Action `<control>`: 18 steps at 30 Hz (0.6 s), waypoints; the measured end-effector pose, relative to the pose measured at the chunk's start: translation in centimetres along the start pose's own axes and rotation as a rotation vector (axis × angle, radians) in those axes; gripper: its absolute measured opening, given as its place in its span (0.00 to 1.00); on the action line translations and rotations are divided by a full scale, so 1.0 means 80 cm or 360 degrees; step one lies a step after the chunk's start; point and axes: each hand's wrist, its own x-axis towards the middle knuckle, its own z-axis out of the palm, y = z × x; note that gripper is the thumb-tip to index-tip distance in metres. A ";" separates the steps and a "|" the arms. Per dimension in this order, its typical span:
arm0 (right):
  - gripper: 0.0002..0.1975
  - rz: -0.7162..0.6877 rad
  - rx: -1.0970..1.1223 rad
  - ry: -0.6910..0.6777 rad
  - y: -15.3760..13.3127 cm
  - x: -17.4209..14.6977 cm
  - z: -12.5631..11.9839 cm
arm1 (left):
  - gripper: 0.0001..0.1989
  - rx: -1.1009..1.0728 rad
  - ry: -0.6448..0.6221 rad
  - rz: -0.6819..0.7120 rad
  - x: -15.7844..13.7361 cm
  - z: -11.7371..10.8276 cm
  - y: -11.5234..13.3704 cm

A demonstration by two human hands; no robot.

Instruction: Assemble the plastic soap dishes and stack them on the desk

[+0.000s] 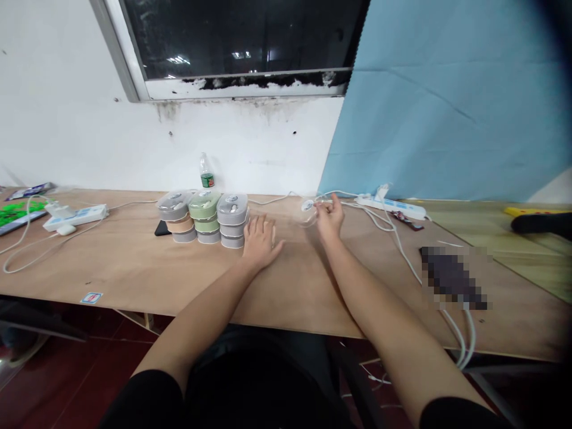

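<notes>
Left hand (260,241), spread beside the grey stack (233,230), could have toppled it with a sideways nudge; right hand (329,219) pinched a clear lid (306,213), its edge-only grip liable to slip.

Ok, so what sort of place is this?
Probably an indoor workroom or small workshop: a long wooden table stands along a wall, with power strips and stacked lidded containers on it.
</notes>
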 end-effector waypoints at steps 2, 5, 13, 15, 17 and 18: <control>0.33 -0.0233 -0.0412 -0.0142 0.003 -0.002 -0.015 | 0.30 0.0040 -0.0095 -0.0008 0.001 0.010 -0.009; 0.27 -0.0418 -0.0846 -0.0367 0.005 -0.010 -0.018 | 0.26 0.0058 -0.0253 0.0077 0.001 0.021 -0.017; 0.15 -0.0732 -0.1257 -0.0954 0.037 -0.016 0.004 | 0.20 0.0083 -0.0423 0.0103 0.002 0.018 -0.013; 0.17 -0.0728 -0.1265 -0.1023 0.046 -0.016 0.004 | 0.19 0.0069 -0.0429 0.0127 0.002 0.018 -0.012; 0.21 -0.0712 -0.1269 -0.0990 0.049 -0.018 0.004 | 0.18 0.0031 -0.0436 0.0160 0.002 0.017 -0.012; 0.22 -0.0702 -0.1270 -0.0958 0.047 -0.019 0.005 | 0.19 0.0007 -0.0441 0.0181 0.001 0.017 -0.012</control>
